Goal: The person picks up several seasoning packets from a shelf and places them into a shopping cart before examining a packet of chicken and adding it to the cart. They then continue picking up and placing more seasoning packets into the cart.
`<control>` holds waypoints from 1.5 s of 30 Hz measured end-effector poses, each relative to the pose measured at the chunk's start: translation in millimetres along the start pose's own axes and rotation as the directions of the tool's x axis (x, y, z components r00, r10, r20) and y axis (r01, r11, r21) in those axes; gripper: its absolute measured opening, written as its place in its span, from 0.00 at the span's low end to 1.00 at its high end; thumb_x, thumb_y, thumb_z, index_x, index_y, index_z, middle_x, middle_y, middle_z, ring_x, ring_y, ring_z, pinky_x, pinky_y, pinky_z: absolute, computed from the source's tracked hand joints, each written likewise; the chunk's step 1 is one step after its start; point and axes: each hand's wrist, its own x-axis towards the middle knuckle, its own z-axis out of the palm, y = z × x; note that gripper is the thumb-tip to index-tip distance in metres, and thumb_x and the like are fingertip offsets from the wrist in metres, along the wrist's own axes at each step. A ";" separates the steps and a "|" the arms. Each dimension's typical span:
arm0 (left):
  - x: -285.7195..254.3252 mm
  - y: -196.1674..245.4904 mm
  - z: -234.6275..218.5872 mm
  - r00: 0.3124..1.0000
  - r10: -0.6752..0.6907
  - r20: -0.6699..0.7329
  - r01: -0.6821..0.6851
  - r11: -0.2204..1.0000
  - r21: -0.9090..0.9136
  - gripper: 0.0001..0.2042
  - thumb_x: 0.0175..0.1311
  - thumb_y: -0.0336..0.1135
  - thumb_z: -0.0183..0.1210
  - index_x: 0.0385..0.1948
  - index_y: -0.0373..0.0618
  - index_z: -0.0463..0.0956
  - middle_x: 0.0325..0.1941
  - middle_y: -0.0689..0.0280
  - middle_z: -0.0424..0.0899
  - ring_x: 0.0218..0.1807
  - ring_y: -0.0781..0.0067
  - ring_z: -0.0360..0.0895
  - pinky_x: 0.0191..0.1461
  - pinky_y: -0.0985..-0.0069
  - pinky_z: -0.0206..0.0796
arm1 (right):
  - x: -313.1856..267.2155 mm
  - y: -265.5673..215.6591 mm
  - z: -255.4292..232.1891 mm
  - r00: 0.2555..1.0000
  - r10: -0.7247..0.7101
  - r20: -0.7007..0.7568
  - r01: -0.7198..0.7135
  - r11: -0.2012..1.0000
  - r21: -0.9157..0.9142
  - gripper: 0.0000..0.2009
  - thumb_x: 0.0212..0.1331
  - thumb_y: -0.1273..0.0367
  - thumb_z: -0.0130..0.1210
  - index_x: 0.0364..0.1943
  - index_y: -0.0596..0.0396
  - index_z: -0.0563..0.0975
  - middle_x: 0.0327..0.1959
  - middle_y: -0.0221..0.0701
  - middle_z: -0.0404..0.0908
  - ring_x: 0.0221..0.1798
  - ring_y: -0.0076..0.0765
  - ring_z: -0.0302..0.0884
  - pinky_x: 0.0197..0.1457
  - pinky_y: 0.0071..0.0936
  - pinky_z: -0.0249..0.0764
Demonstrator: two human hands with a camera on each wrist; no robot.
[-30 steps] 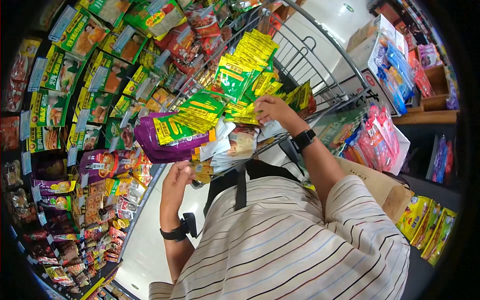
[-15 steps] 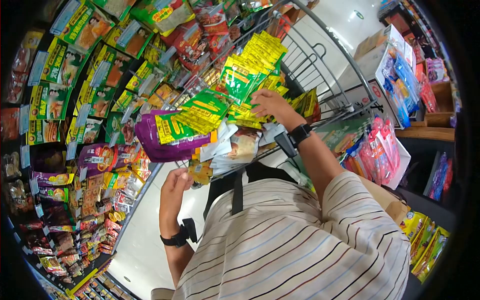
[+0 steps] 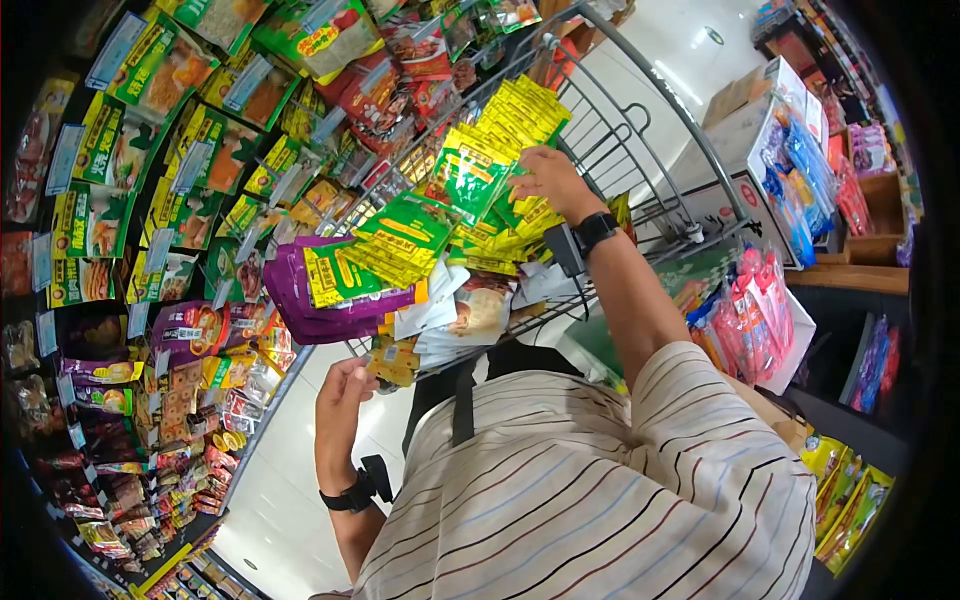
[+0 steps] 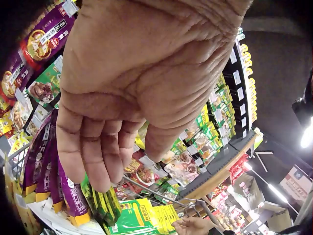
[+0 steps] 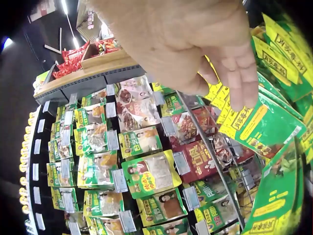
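A wire shopping cart (image 3: 715, 180) is heaped with green and yellow packets (image 3: 470, 172), purple pouches (image 3: 310, 290) and white packets (image 3: 430, 315). The right hand (image 3: 556, 182) lies over the green and yellow packets, its fingers lightly bent. In the right wrist view that hand (image 5: 195, 54) has its fingertips at a green packet (image 5: 264, 122); a grip on it is not visible. By the cart's near left corner is the left hand (image 3: 345, 405), loosely bent and holding nothing, close to a small yellow-brown packet (image 3: 393, 360). The left wrist view shows the left hand (image 4: 127, 83) with relaxed fingers before the purple pouches (image 4: 71, 196).
Shelves of hanging food packets with price tags (image 3: 190, 165) line the left side. At the right stand a white box (image 3: 790, 130) of blue packs, pink packs (image 3: 755, 320) and yellow bags (image 3: 840, 480). Pale floor tiles (image 3: 285, 500) show below the cart.
The right hand has moved slightly up and forward over the green and yellow packets. The left hand has shifted a little down and stays beside the cart's corner.
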 end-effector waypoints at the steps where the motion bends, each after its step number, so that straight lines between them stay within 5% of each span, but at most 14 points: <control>1: 0.7 -0.4 0.0 1.000 -0.001 -0.002 0.001 1.000 -0.003 0.17 0.72 0.43 0.52 0.51 0.38 0.74 0.41 0.61 0.82 0.44 0.70 0.80 0.50 0.72 0.71 | 6.6 -0.1 -5.5 1.000 -0.005 -0.003 0.005 1.000 -0.001 0.20 0.66 0.67 0.53 0.57 0.64 0.67 0.51 0.42 0.73 0.45 0.47 0.84 0.39 0.34 0.84; 7: 0.9 -0.1 -0.6 1.000 -0.015 -0.011 0.015 1.000 -0.006 0.17 0.71 0.44 0.53 0.51 0.39 0.74 0.42 0.61 0.82 0.44 0.70 0.80 0.50 0.73 0.71 | 26.0 2.8 -15.3 0.992 -0.019 -0.121 0.014 0.999 -0.043 0.21 0.66 0.70 0.50 0.59 0.65 0.64 0.52 0.42 0.72 0.46 0.47 0.83 0.37 0.35 0.84; 12: 1.6 1.1 -1.2 0.999 -0.032 -0.022 0.032 0.999 0.005 0.17 0.71 0.44 0.53 0.51 0.39 0.74 0.41 0.61 0.82 0.43 0.70 0.80 0.50 0.72 0.71 | 57.1 -0.1 -35.9 0.940 -0.153 -0.306 0.136 0.988 -0.076 0.26 0.61 0.71 0.52 0.62 0.64 0.62 0.45 0.39 0.74 0.37 0.36 0.79 0.33 0.31 0.82; 23: -1.0 1.0 1.5 0.999 -0.045 -0.023 0.045 0.998 0.032 0.18 0.72 0.44 0.53 0.51 0.39 0.74 0.40 0.62 0.82 0.43 0.70 0.80 0.50 0.73 0.71 | 80.6 -9.8 -51.6 0.925 -0.082 -0.370 -0.005 0.974 -0.228 0.34 0.65 0.68 0.53 0.69 0.70 0.51 0.51 0.46 0.72 0.35 0.36 0.80 0.33 0.33 0.84; 24: 0.2 0.3 1.7 0.999 -0.046 -0.024 0.047 0.998 0.030 0.18 0.72 0.44 0.53 0.51 0.39 0.74 0.40 0.62 0.82 0.43 0.70 0.80 0.50 0.73 0.71 | 81.1 -13.5 -51.5 0.931 -0.012 -0.364 -0.081 0.967 -0.240 0.26 0.65 0.66 0.52 0.63 0.68 0.61 0.45 0.42 0.76 0.32 0.36 0.80 0.31 0.34 0.83; 28: 2.7 -5.2 1.9 0.998 -0.054 -0.017 0.055 0.998 0.016 0.18 0.72 0.45 0.53 0.51 0.39 0.74 0.40 0.62 0.82 0.43 0.70 0.80 0.50 0.72 0.71 | 66.7 3.2 -30.0 0.967 -0.063 -0.247 -0.014 0.954 -0.301 0.09 0.65 0.64 0.52 0.42 0.54 0.75 0.39 0.33 0.78 0.34 0.35 0.82 0.31 0.31 0.79; 31: 3.7 -4.8 2.8 0.998 -0.058 -0.010 0.058 0.998 0.019 0.18 0.72 0.45 0.53 0.51 0.39 0.74 0.40 0.62 0.82 0.43 0.70 0.80 0.50 0.72 0.71 | 73.7 19.0 -13.0 0.998 0.056 -0.036 -0.065 0.936 -0.347 0.08 0.64 0.65 0.53 0.42 0.52 0.76 0.39 0.32 0.78 0.37 0.35 0.83 0.33 0.29 0.79; 35: 2.1 -2.5 0.3 0.998 -0.052 -0.025 0.053 0.998 0.024 0.18 0.72 0.45 0.53 0.51 0.39 0.74 0.40 0.61 0.82 0.43 0.70 0.80 0.50 0.72 0.71 | 86.2 32.8 11.5 0.986 0.045 -0.160 -0.120 0.859 -0.498 0.17 0.62 0.68 0.54 0.54 0.58 0.72 0.41 0.41 0.82 0.36 0.37 0.85 0.30 0.34 0.81; 39: -2.9 -5.6 -2.0 0.997 -0.054 -0.056 0.054 0.999 0.003 0.18 0.72 0.45 0.53 0.50 0.40 0.75 0.40 0.61 0.82 0.43 0.70 0.80 0.50 0.72 0.71 | 93.3 44.7 12.1 0.974 -0.099 -0.206 -0.039 0.818 -0.574 0.19 0.60 0.69 0.54 0.56 0.57 0.71 0.33 0.40 0.84 0.28 0.38 0.84 0.28 0.33 0.79; 43: -8.7 -10.3 -2.0 0.995 -0.072 -0.072 0.071 0.997 -0.014 0.18 0.71 0.45 0.54 0.50 0.40 0.75 0.40 0.62 0.82 0.43 0.70 0.80 0.49 0.73 0.71 | 93.3 43.8 12.9 0.977 -0.131 -0.168 -0.030 0.696 -0.718 0.12 0.57 0.69 0.53 0.44 0.58 0.76 0.29 0.43 0.84 0.25 0.44 0.83 0.30 0.39 0.79; 45: -10.8 -15.1 -2.1 0.994 -0.074 -0.076 0.072 0.997 -0.022 0.18 0.71 0.46 0.54 0.50 0.40 0.75 0.40 0.62 0.82 0.43 0.71 0.80 0.49 0.73 0.71 | 103.7 51.7 6.5 0.974 -0.215 -0.068 0.046 0.486 -0.873 0.12 0.55 0.67 0.55 0.40 0.60 0.78 0.33 0.46 0.84 0.34 0.51 0.84 0.36 0.46 0.79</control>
